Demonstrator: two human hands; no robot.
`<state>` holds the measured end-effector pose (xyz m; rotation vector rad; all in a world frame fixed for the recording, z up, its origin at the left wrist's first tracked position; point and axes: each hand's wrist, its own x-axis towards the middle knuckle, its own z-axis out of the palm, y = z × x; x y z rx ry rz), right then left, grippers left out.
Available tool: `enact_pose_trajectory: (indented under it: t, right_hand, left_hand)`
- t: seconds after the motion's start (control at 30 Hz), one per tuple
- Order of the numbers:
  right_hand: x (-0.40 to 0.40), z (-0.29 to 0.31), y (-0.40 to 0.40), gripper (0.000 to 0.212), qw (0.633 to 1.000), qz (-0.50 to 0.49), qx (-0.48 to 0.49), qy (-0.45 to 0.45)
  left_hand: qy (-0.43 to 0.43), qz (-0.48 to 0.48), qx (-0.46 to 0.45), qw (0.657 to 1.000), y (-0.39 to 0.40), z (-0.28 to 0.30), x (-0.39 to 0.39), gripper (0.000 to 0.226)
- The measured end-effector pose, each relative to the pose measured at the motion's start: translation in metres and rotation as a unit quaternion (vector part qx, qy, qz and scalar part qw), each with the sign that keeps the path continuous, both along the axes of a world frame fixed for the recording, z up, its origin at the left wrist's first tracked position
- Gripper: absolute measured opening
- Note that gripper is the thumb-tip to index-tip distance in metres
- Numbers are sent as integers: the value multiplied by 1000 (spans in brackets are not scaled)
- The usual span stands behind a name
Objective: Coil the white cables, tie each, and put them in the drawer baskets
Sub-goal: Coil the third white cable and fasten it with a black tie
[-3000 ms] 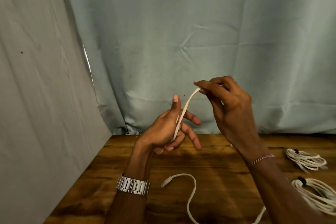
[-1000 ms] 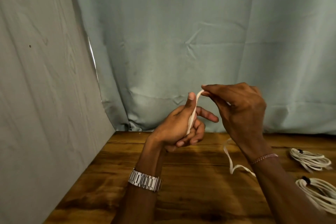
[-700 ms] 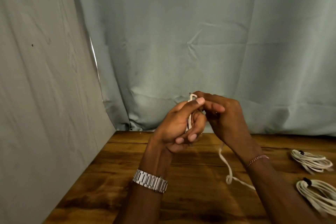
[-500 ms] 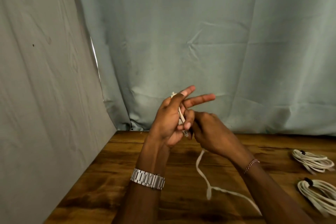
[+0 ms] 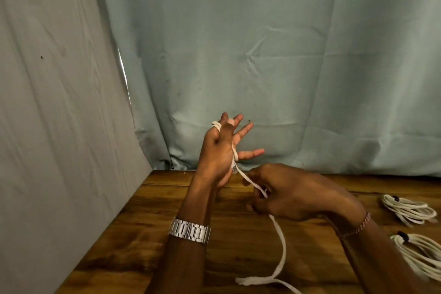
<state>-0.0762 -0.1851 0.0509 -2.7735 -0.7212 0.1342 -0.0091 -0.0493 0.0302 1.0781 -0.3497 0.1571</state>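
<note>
A flat white cable (image 5: pixel 279 234) runs from my raised left hand down through my right hand onto the wooden table (image 5: pixel 238 246). My left hand (image 5: pixel 219 153) is upright with fingers spread, and turns of the cable loop over it near the fingertips and across the palm. My right hand (image 5: pixel 293 192), lower and to the right, pinches the cable just off the left palm. The cable's tail lies bent on the table near the front edge.
Two coiled white cables, each with a dark tie, lie at the table's right side: one farther back (image 5: pixel 405 209), one nearer (image 5: pixel 420 258). Grey-green cloth (image 5: pixel 238 55) hangs behind and along the left of the table.
My right hand has dropped from the left fingertips down and to the right, pulling the cable across the left palm. My left hand has opened its fingers and turned upright.
</note>
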Motion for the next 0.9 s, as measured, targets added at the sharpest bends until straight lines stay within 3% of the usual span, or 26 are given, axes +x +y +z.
enact_pose_trajectory:
  t: [0.1,0.17,0.27,0.33,0.43,0.57,0.7,0.9]
  right_hand:
    - [-9,7,-7,21,999,-7,33,-6]
    - [-13,11,-11,10,993,9,119,-22]
    - [-11,15,-16,11,961,35,257,-97]
    - [-2,11,-19,13,936,74,277,-203]
    - [20,3,-23,18,891,79,240,-379]
    - [37,-3,-27,22,826,63,304,-471]
    - [44,-11,-30,28,793,26,376,-478]
    - [64,-23,-32,17,807,40,396,-437]
  left_hand:
    - [-43,55,95,993,5,-3,2,50]
    - [-72,84,182,977,9,-5,2,46]
    - [-75,114,268,954,12,-8,-1,57]
    - [-85,91,303,945,11,-6,-6,52]
    - [-106,-5,301,948,9,-4,-10,63]
    - [-84,-54,305,947,4,-7,-11,67]
    - [-59,-99,279,953,-1,-14,-7,79]
    - [-43,-179,242,953,2,-15,-3,68]
